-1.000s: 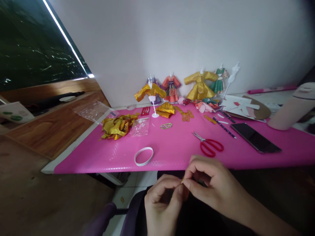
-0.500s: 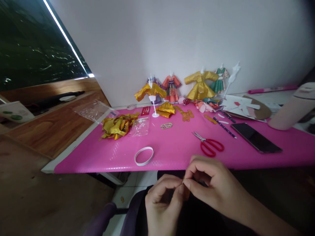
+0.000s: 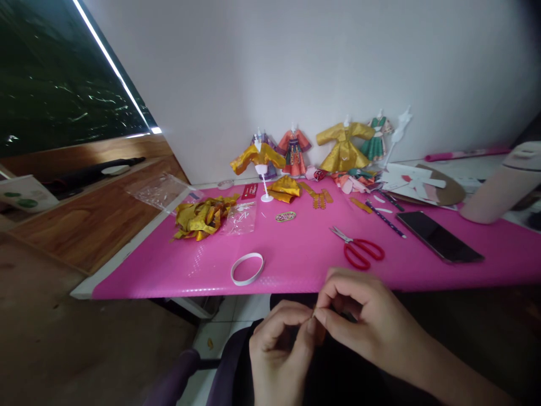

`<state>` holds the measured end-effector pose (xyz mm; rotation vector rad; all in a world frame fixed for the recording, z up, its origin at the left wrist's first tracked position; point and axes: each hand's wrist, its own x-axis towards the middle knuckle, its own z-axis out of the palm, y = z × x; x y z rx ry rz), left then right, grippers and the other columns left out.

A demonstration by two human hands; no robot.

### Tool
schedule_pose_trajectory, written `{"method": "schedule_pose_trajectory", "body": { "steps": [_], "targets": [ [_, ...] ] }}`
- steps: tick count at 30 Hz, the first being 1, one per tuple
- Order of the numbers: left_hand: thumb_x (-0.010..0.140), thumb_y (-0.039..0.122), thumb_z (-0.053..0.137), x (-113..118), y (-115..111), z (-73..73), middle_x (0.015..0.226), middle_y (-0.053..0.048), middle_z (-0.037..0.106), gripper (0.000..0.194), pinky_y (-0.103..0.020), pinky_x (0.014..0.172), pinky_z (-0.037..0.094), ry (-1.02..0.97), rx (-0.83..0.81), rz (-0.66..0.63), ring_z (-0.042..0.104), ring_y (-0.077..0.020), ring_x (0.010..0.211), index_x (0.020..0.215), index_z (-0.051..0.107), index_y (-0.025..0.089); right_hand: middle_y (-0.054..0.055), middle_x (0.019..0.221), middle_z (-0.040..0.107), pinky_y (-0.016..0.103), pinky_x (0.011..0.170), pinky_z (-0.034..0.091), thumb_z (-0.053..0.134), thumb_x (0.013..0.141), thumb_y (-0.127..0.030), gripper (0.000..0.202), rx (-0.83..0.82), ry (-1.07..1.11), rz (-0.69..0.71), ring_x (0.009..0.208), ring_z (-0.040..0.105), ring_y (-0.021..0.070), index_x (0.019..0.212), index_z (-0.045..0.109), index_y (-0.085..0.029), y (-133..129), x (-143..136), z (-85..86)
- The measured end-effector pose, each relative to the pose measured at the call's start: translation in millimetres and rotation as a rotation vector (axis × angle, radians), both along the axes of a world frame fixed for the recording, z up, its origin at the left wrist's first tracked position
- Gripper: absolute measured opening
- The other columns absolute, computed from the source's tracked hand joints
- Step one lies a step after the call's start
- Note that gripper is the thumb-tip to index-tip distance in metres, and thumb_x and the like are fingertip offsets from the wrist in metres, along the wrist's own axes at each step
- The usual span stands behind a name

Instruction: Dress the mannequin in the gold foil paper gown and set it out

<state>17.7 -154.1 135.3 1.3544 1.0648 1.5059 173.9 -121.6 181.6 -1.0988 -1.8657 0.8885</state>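
Observation:
Over the lap, just below the table's front edge, my left hand [image 3: 284, 344] and my right hand [image 3: 366, 313] meet fingertip to fingertip. Both are closed in a pinch on a small orange-gold piece of fabric [image 3: 321, 334], mostly hidden behind the fingers. On the pink mat [image 3: 177, 270] beyond my right hand lie red-handled scissors [image 3: 359, 251], their blades angled away to the left. A white ring [image 3: 233, 273] rests near the front edge, left of the hands. An oval patterned piece [image 3: 285, 216] lies farther back.
Crumpled gold fabric [image 3: 200, 217] and plastic bags [image 3: 242, 219] are at the left. Small dressed forms [image 3: 295, 151] stand along the wall. A phone [image 3: 439, 237], a purple pencil [image 3: 386, 220], paper pieces [image 3: 409, 183] and a pale bottle [image 3: 502, 183] are at the right.

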Motion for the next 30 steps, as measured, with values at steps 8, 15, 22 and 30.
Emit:
{"method": "schedule_pose_trajectory", "body": {
  "steps": [8,15,22,30],
  "targets": [
    [0.085,0.019,0.069,0.3,0.2,-3.3,0.072,-0.001,0.068,0.012,-0.024,0.062,0.054,-0.005,0.024,-0.008,0.064,-0.0153,0.066,0.074,0.072,0.019,-0.004,0.065,0.059,0.024,0.054,0.039,0.059,0.076,-0.011,0.014,0.007,0.001,-0.006,0.06,0.052,0.0104,0.065,0.06,-0.02,0.4,-0.5,-0.7],
    [0.085,0.017,0.069,0.4,1.4,-1.2,0.073,-0.001,0.068,0.011,-0.023,0.061,0.053,0.006,0.036,-0.008,0.064,-0.0148,0.066,0.074,0.071,0.02,-0.004,0.064,0.058,0.023,0.053,0.038,0.06,0.075,-0.011,0.013,0.003,0.011,-0.004,0.059,0.052,0.0098,0.065,0.06,-0.02,-0.2,-0.5,0.0],
    [0.084,0.016,0.069,0.7,0.3,2.3,0.07,-0.001,0.068,0.013,-0.023,0.06,0.051,0.013,0.042,0.002,0.064,-0.0149,0.064,0.072,0.072,0.019,-0.004,0.066,0.06,0.024,0.054,0.039,0.061,0.077,-0.012,0.013,-0.005,0.014,-0.002,0.061,0.053,0.0104,0.067,0.063,-0.021,-0.4,0.9,2.1],
    [0.087,0.019,0.068,-1.5,1.7,0.6,0.071,0.0,0.067,0.014,-0.022,0.063,0.051,-0.019,-0.009,-0.023,0.062,-0.0134,0.065,0.073,0.071,0.019,-0.003,0.067,0.06,0.024,0.051,0.037,0.059,0.081,-0.016,0.014,0.007,0.039,0.0,0.058,0.051,0.0107,0.07,0.065,-0.021,3.6,6.9,3.5]
  ]
}}
